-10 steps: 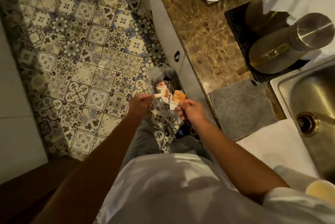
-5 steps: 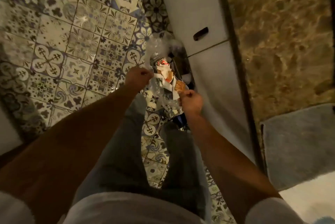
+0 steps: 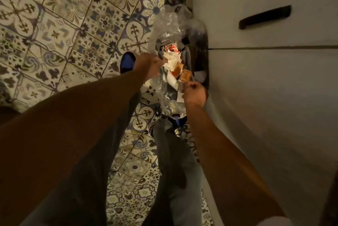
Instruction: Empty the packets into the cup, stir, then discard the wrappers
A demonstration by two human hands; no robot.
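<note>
Amber wrapper (image 3: pixel 186 75) is pinched at its near corner by the right hand (image 3: pixel 194 94), fingertips closed on it. Just beyond that pinch lie white scraps (image 3: pixel 171 63) inside a clear bin bag (image 3: pixel 164 29). Left hand (image 3: pixel 149 65), opposite, is clenched on the bag's edge. Farther right of both grips stands a pale cabinet (image 3: pixel 274 97); patterned floor tiles (image 3: pixel 64 24) spread left.

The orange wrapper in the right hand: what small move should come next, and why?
Probably the right hand should open its fingers and let the orange wrapper drop. It is pinched directly over the open bin bag, where other wrappers already lie, while the left hand holds the bag's edge open. Nothing appears to block the fall.
</note>
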